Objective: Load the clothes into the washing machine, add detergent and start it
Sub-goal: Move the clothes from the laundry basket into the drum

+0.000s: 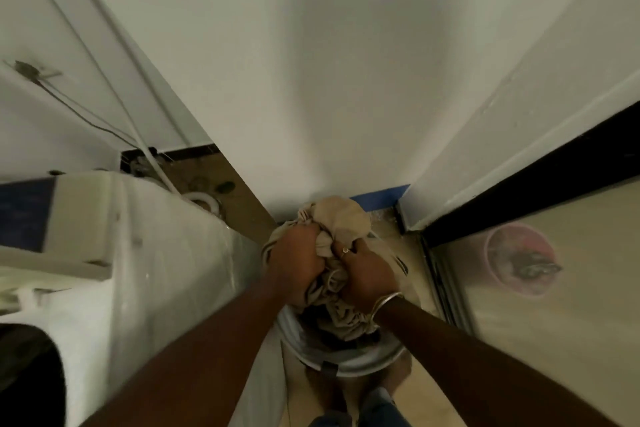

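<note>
Clutching the crumpled beige cloth (343, 218) tight in left hand (296, 263) and right hand (365, 274) over the round white bucket (353, 366), the person should gather its trailing folds before lifting.

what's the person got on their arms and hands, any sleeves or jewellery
No sleeves show: the left arm and right arm are uncovered up to the frame edge. The right hand wears a thin ring on one finger, and slim pale metal bangles circle its wrist. The left hand shows no ring, watch or band in this view.
</note>
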The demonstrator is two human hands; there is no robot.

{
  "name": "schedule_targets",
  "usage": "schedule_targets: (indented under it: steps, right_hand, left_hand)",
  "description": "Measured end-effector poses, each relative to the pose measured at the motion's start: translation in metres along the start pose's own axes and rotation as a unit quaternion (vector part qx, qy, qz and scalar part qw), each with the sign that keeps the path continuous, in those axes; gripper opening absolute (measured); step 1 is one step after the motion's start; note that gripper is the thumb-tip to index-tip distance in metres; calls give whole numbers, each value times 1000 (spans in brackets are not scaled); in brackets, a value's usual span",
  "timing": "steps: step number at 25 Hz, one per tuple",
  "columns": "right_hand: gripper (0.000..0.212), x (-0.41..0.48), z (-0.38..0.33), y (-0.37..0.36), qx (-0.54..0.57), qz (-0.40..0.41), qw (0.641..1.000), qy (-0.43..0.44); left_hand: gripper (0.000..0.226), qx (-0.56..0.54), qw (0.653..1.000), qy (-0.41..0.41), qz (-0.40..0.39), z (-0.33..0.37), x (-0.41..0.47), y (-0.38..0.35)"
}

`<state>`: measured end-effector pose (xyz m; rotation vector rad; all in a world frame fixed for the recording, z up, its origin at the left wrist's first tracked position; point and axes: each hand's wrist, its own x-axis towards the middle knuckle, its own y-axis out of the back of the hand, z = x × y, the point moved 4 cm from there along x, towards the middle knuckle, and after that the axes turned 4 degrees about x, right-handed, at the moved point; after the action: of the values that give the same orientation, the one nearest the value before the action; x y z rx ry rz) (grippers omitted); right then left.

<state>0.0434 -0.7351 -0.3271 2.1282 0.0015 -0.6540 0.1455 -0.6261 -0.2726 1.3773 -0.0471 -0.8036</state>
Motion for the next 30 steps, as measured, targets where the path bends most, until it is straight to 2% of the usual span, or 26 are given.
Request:
schedule_targets:
  steps: [5, 11, 19, 25, 30]
  right_hand:
    - [81, -52, -51, 85, -37, 61, 997, 24]
    - [79, -130, -120, 169, -70, 150, 983, 84]
    - [70, -261, -226, 252, -154, 284, 931, 169]
    - [66, -330, -312, 283, -192, 333, 900, 206]
    - [64, -372, -393, 278, -210, 360, 880, 230]
  left_hand:
    - [24, -63, 993, -64, 76, 32, -38, 92]
    - [19, -49, 975, -115, 186, 48, -124, 192]
    - [23, -44, 924, -132, 356, 53, -287, 309]
    - [26, -53, 902, -124, 410, 25, -368, 375]
    - [18, -65, 886, -129, 440, -26, -427, 415]
